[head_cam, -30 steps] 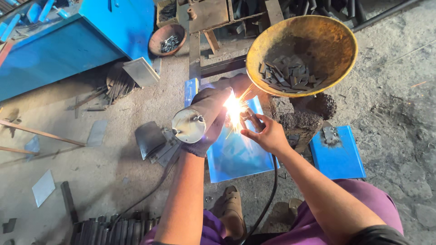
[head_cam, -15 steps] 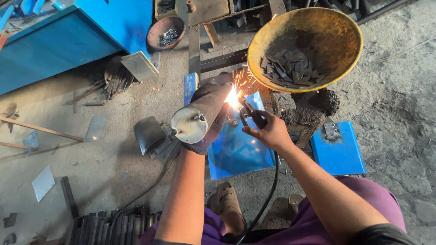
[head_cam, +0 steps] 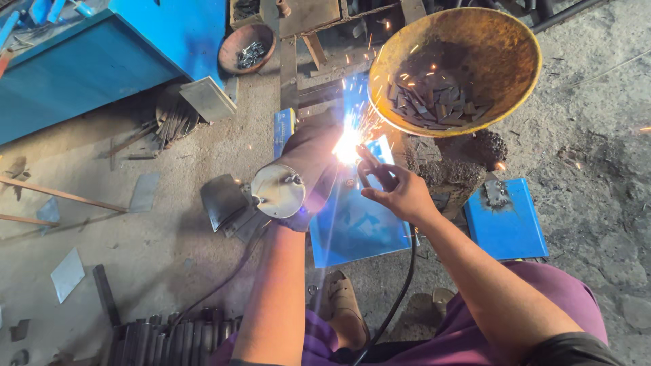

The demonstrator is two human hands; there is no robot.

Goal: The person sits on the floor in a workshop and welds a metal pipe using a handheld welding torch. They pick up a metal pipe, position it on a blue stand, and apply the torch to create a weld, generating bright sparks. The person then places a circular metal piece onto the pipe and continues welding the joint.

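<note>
Blue panel [head_cam: 352, 224] edge arcing, R hand [head_cam: 400, 193] adjacent.

yellow pan [head_cam: 505, 64] w/ scrap, brown bowl [head_cam: 230, 57]

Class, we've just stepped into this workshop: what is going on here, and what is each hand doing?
A person sitting on the floor is welding. The right hand holds a welding tool at a bright arc on a blue panel, throwing sparks. The gloved left hand holds a round metal shield beside the arc. A cable runs back from the right hand. Just beyond stands a yellow bowl of dark metal pieces, and a second blue panel lies to the right.
</note>
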